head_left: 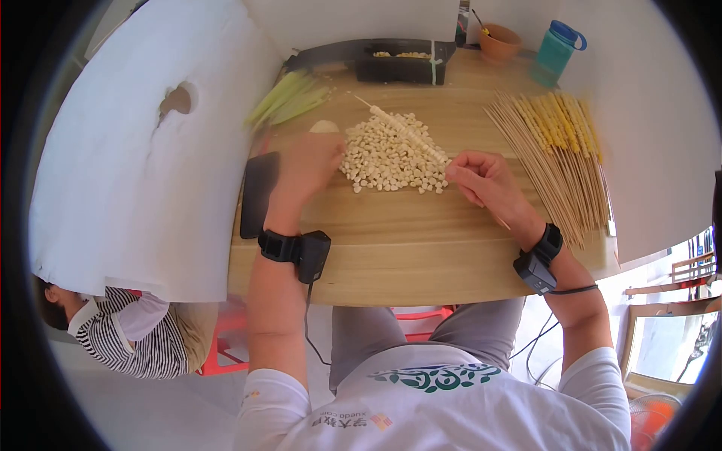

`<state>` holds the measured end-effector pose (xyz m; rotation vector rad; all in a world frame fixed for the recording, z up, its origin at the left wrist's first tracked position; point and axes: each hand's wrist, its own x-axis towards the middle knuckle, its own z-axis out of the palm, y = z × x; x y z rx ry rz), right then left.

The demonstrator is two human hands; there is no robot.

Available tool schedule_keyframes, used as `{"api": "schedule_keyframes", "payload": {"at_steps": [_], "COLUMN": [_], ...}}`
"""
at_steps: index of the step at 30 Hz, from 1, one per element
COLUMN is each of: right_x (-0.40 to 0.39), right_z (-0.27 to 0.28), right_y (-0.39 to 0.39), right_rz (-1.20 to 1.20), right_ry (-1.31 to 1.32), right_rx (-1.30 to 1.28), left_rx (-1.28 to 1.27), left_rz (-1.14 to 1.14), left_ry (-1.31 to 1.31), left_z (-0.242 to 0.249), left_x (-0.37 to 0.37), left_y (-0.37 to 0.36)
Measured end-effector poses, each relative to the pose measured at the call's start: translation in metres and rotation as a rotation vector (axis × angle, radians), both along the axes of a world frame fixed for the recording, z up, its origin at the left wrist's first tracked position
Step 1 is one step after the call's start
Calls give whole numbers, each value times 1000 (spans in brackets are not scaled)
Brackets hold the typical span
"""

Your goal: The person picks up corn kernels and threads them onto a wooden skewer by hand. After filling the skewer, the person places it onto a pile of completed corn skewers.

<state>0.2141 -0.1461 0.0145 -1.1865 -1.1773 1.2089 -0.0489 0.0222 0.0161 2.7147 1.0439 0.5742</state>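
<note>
Right hand (489, 180), right of centre: thumb and fingers pinching a skewer (408, 133) near its lower part. Skewer slants over the pile, tip up-left, pale pieces packed along most of its upper length; bare end pokes out below the palm. Left hand (310, 167), left of centre: fingers curled at the pile's left edge, blurred; can't tell if it's pinching anything. Pile of pale pieces (391, 161) at centre.

Step looks like threading pieces on. Next move, my read: a piece lined up with the tip, right hand steady.

Edges: dark slab (258, 197) just left of the left forearm; green strips (289, 99) upper left; black tray (398, 70) top centre; yellow-loaded skewers (560, 124) and bare sticks (519, 139) right. White panel (143, 188) bounds the left side. Best room: wood between pile and the tabletop's (406, 278) near edge.
</note>
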Motion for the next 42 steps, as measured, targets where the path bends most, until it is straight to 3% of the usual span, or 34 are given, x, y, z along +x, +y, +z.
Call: {"api": "schedule_keyframes", "payload": {"at_steps": [6, 8, 9, 11, 14, 26, 42], "right_x": [1, 2, 1, 0, -3, -5, -5], "right_z": [0, 2, 4, 7, 12, 8, 7], "right_y": [-2, -3, -3, -5, -8, -7, -7], "right_rz": [6, 5, 14, 24, 39, 115, 107], "right_ry": [17, 21, 25, 31, 14, -21, -43], "right_rx": [14, 18, 20, 27, 33, 12, 24], "left_rx": [-65, -474, -466, -836, -924, -771, -780], "left_rz": [-27, 52, 51, -15, 100, 113, 95], "left_ry": [-71, -299, -298, -805, -984, -1076, -1100], "left_z": [4, 13, 15, 17, 19, 10, 9], "left_x": [3, 6, 7, 8, 10, 16, 16], "left_y": [2, 1, 1, 2, 2, 3, 2]}}
